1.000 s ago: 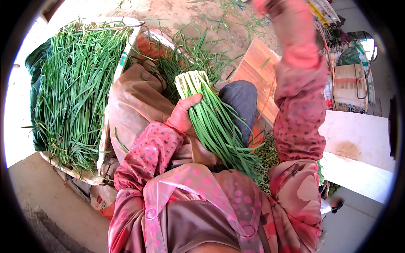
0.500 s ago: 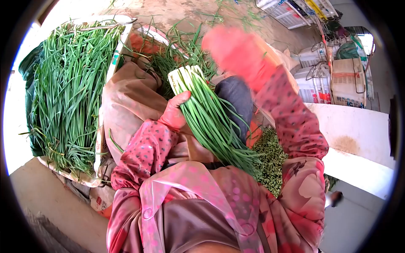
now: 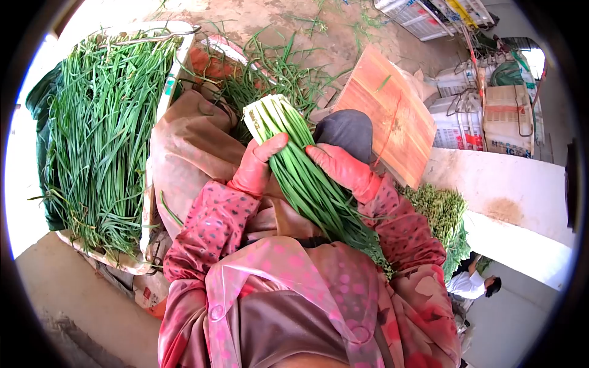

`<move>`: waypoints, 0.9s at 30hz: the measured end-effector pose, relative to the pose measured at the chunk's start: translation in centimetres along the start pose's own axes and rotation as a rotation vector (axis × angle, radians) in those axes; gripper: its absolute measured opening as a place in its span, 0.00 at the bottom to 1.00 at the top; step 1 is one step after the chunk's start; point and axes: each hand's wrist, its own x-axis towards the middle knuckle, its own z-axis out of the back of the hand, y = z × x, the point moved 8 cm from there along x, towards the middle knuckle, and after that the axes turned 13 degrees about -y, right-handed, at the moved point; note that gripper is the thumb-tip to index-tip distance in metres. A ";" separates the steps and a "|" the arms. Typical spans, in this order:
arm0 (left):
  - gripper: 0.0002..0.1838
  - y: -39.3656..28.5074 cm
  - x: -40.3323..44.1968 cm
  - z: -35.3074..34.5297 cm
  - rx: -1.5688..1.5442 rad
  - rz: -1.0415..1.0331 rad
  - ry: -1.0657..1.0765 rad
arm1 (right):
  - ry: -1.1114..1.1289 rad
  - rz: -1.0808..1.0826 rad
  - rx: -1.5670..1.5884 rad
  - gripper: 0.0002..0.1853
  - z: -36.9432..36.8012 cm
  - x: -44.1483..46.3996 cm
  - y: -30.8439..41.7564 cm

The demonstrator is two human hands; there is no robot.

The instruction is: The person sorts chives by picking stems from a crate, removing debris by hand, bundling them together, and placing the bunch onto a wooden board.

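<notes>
Slanting in front of our chest, the bunch of long green stalks [image 3: 297,168] is lying between our two grips, its long axis running from the pale ends [image 3: 261,116] at the upper left to the loose leaf tips [image 3: 362,236] at the lower right. Our gloved left grip [image 3: 254,164] is clamping the bunch from its left side, just below the pale ends, with the thumb crossing over the top. Our gloved right grip [image 3: 342,167] is touching the opposite side, a little farther along toward the leaves, so from there the bunch is lying to the left; the left hand is sitting nearer the pale ends, the right nearer the leaf tips. We are not managing to tell whether the right one is closing around the stalks or only pressing on them, since its underside is facing away from us. The left fingers are hiding behind the bunch too. The leaf tips are tangling beside the right sleeve [image 3: 402,230], where their ends are proving hard to make out. That sleeve is also covering part of the green heap [image 3: 442,214] beyond it, while packed leaves are concealing the inside of the white crate [image 3: 173,75].
</notes>
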 end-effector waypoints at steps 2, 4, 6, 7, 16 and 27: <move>0.30 0.1 0.3 -0.1 0.047 -0.006 -0.006 | -0.020 0.009 -0.025 0.23 -0.1 0.1 -0.6; 0.32 0.1 0.8 -1.0 -0.116 0.011 0.024 | 0.059 -0.053 0.011 0.23 -0.5 0.7 -1.7; 0.31 1.1 0.5 -1.1 -0.272 0.139 0.010 | 0.081 -0.126 0.018 0.24 -0.7 0.7 -2.2; 0.30 1.0 0.9 -0.5 -0.228 0.105 -0.036 | 0.009 -0.235 0.086 0.24 -0.4 0.1 -2.2; 0.19 1.6 1.6 -1.1 -0.205 -0.002 -0.253 | -0.405 0.355 -0.666 0.60 -2.0 -4.1 0.8; 0.22 -2.3 2.4 -0.2 0.090 -0.353 -0.295 | -0.685 0.084 -0.964 0.44 2.1 -6.7 1.2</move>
